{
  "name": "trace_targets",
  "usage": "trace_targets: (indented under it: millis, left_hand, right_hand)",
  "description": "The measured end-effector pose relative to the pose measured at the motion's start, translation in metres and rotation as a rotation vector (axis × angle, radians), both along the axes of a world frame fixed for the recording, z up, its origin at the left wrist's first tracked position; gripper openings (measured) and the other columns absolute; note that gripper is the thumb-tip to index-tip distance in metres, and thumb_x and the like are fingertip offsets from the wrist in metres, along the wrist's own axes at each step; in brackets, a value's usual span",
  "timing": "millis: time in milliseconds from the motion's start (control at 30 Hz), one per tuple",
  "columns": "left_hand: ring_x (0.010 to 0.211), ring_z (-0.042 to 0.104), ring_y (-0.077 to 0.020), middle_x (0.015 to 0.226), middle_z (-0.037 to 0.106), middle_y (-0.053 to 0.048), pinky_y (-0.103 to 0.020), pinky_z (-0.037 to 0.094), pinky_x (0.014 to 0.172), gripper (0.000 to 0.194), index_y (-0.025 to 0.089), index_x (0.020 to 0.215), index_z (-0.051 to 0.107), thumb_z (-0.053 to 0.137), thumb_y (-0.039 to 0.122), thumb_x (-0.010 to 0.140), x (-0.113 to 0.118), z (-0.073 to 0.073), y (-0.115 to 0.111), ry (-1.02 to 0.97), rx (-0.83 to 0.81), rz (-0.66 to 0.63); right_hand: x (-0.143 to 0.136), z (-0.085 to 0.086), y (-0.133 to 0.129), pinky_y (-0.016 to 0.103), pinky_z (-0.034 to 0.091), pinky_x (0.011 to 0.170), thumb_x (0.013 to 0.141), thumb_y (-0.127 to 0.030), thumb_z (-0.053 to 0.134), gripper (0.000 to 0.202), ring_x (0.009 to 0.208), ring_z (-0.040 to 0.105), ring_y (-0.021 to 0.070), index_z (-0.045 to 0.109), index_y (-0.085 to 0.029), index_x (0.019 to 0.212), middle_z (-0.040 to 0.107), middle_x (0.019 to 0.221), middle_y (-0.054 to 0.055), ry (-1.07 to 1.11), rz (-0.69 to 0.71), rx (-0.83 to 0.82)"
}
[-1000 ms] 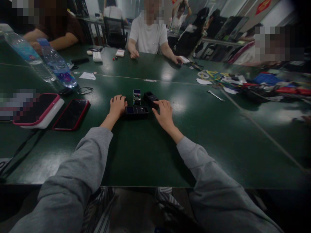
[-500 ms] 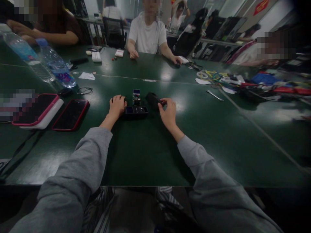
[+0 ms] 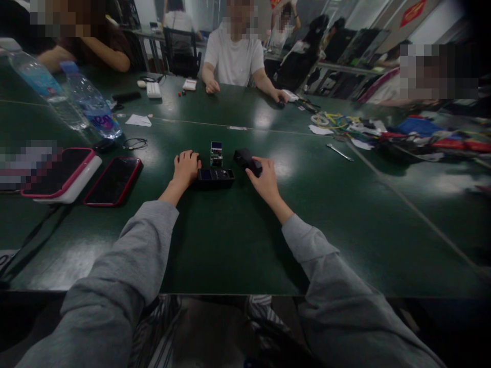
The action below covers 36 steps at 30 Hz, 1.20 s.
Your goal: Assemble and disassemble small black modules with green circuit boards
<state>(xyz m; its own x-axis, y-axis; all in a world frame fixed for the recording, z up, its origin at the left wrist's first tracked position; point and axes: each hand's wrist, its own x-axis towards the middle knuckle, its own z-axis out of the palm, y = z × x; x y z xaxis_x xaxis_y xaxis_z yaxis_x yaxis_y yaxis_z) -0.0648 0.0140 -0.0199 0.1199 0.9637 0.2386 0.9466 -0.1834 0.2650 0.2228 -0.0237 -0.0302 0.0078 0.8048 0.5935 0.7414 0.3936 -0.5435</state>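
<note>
My left hand (image 3: 186, 167) rests palm down on the table, its fingers slightly bent and apart, holding nothing I can see. Just right of it lies a black handheld device (image 3: 216, 177) with a small dark screen and buttons on top. Behind that device is a small circuit board (image 3: 217, 154) with a little screen at its far end. My right hand (image 3: 265, 174) pinches the near right end of a black plastic case (image 3: 245, 159) between thumb and fingers. The case is tilted, with its dark hollow end pointing left, and sits right of the circuit board.
Phones (image 3: 113, 181) lie at the left, near two water bottles (image 3: 94, 102) and a thin cable (image 3: 135, 143). On the right are a wrench (image 3: 340, 152) and a heap of cables and tools (image 3: 406, 133). A person in a white shirt (image 3: 233, 59) sits opposite.
My right hand has turned the black case so that its shape and hollow end show more plainly, shifting it slightly right. My left hand stays beside the device.
</note>
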Motion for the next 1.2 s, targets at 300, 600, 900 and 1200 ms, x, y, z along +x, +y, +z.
trace_targets:
  millis: [300,600,900,1200]
  left_hand:
    - [0.144,0.041,-0.0339,0.154,0.049,-0.019,-0.055,0.032,0.120,0.047,0.013,0.142,0.055,0.037,0.029,0.102,0.001,-0.001,0.000,0.005,0.001,0.012]
    - [0.144,0.041,-0.0323,0.154,0.050,-0.017,-0.054,0.032,0.121,0.047,0.016,0.143,0.055,0.036,0.030,0.103,0.000,-0.001,0.000,0.002,0.003,0.010]
    - [0.146,0.039,-0.0355,0.155,0.048,-0.021,-0.057,0.031,0.121,0.049,0.011,0.144,0.054,0.034,0.031,0.103,-0.001,0.001,0.000,-0.017,-0.022,-0.010]
    - [0.145,0.040,-0.0339,0.155,0.049,-0.018,-0.057,0.031,0.120,0.046,0.017,0.143,0.055,0.036,0.030,0.102,0.001,0.000,-0.001,-0.011,-0.011,0.007]
  right_hand:
    - [0.004,-0.004,0.007,0.048,0.052,0.096,0.100,-0.053,0.044,0.043,0.104,0.065,0.0265,0.067,-0.020,0.115,0.070,0.112,0.013,0.170,-0.061,-0.072]
    - [0.005,-0.007,0.009,0.051,0.049,0.098,0.097,-0.077,0.031,0.069,0.104,0.062,0.0286,0.065,-0.020,0.111,0.069,0.108,0.014,0.146,-0.117,-0.061]
    - [0.000,0.000,-0.005,0.057,0.049,0.105,0.093,-0.052,0.061,0.052,0.119,0.060,0.0334,0.059,-0.016,0.131,0.065,0.126,0.018,-0.032,-0.024,-0.094]
    - [0.105,0.012,-0.132,0.064,0.051,0.101,0.090,-0.068,0.058,0.062,0.116,0.064,0.0363,0.058,-0.028,0.137,0.066,0.126,0.016,-0.107,-0.004,-0.220]
